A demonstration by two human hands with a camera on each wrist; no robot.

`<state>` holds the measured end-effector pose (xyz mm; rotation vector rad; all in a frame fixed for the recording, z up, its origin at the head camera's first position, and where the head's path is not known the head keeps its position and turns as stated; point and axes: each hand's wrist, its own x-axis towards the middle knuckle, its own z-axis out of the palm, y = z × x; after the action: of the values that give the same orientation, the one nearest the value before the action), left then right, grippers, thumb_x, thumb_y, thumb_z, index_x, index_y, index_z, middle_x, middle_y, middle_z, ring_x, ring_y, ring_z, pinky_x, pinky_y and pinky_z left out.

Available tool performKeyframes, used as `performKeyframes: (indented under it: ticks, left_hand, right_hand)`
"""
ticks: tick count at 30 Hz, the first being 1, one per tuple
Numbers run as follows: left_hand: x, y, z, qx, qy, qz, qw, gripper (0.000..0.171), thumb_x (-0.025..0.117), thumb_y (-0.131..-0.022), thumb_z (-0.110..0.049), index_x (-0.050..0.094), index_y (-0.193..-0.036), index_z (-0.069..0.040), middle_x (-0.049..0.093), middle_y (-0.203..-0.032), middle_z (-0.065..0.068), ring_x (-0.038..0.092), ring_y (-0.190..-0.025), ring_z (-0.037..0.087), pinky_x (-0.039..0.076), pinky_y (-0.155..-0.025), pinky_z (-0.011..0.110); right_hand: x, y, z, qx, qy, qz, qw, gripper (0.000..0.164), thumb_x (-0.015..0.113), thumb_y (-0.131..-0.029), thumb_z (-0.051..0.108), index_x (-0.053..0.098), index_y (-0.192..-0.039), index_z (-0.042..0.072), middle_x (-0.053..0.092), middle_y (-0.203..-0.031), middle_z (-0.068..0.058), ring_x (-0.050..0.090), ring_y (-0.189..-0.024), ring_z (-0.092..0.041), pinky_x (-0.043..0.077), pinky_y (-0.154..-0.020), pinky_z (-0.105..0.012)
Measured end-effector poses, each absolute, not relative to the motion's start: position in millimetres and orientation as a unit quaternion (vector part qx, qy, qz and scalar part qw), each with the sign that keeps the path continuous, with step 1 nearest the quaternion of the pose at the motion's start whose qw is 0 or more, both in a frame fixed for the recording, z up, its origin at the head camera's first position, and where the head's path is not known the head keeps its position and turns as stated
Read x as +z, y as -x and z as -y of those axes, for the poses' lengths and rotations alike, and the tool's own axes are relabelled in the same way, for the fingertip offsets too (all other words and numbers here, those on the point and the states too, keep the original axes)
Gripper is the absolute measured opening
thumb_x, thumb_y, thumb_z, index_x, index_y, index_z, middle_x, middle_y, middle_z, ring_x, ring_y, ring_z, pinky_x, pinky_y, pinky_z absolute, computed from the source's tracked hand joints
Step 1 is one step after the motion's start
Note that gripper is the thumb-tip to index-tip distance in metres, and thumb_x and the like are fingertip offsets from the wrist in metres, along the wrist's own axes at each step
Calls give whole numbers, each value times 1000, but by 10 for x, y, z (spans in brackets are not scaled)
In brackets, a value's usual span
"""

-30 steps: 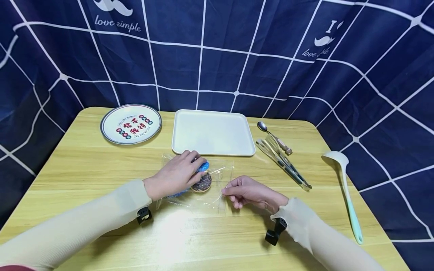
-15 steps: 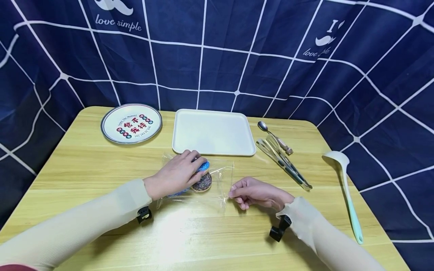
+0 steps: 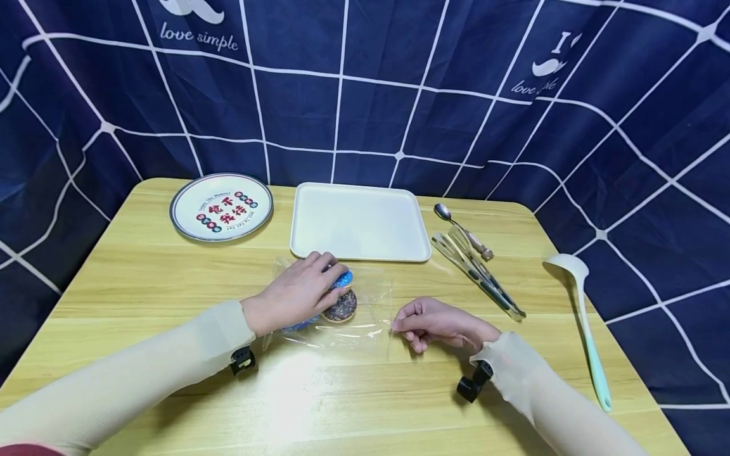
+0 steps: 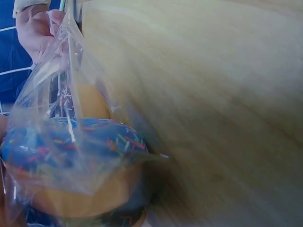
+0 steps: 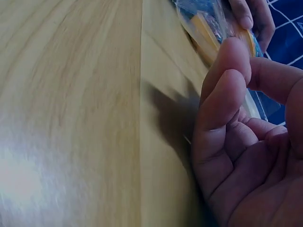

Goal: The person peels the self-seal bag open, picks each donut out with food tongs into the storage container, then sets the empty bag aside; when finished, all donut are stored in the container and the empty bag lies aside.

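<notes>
Bag (image 3: 372,310) stretches left to right; right hand (image 3: 432,322) pinches its end.

2 sleeved arms (image 3: 142,373) angle inward toward the far edge of the worktop (image 3: 353,411). The left hand (image 3: 296,294) is palm down, fingers curled; the right hand (image 3: 438,322), nearer the right edge, pinches thumb to fingertip.

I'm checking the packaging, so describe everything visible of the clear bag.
The clear bag looks like thin, glossy, creased plastic. It lies on the wood-grain table, on the near side of the white tray, with a dark sprinkled donut and blue donuts showing through it. The left hand grips it over the donuts; the right hand seems to pinch its other end.
</notes>
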<state>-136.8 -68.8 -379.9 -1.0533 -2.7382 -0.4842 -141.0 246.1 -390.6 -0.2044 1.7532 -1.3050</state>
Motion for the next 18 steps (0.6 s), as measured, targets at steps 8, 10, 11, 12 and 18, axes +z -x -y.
performKeyframes:
  ticks: [8,10,11,12,18]
  left_hand:
    - [-3783,1357,679,-162,353,918,83,38,54,-109,-35,64,-133,-7,64,-125,13,61,-110,29,54,-101,46]
    - [-3784,1356,680,-161,353,918,84,37,55,-109,-34,64,-132,-7,64,-124,13,61,-110,29,54,-100,46]
    - [-3784,1356,680,-161,353,918,85,37,55,-109,-34,64,-132,-7,64,-124,13,61,-110,29,54,-100,46]
    - [-3785,1357,679,-160,353,918,86,37,55,-109,-34,64,-132,-7,65,-124,13,61,-110,29,54,-100,46]
    - [-3789,1360,679,-164,352,918,84,37,55,-109,-34,64,-132,-7,64,-124,12,61,-109,29,54,-99,46]
  right_hand:
    - [-3837,1447,-2510,-511,99,-760,390,16,61,-104,15,66,-104,0,63,-74,4,60,-59,-5,52,-57,-19]
    - [-3815,1447,-2486,-496,106,-788,349,20,63,-103,17,65,-104,-3,63,-78,1,61,-64,-7,53,-60,-21]
    - [-3807,1446,-2467,-490,111,-801,325,21,65,-103,18,65,-105,-3,63,-80,0,61,-66,-9,54,-62,-22]
    - [-3802,1442,-2447,-484,119,-813,300,22,66,-102,18,66,-106,-4,64,-82,-2,61,-68,-10,55,-63,-24]
    - [-3814,1400,-2301,-427,207,-866,158,17,72,-98,15,72,-110,3,74,-103,-11,68,-90,-16,59,-79,-27]
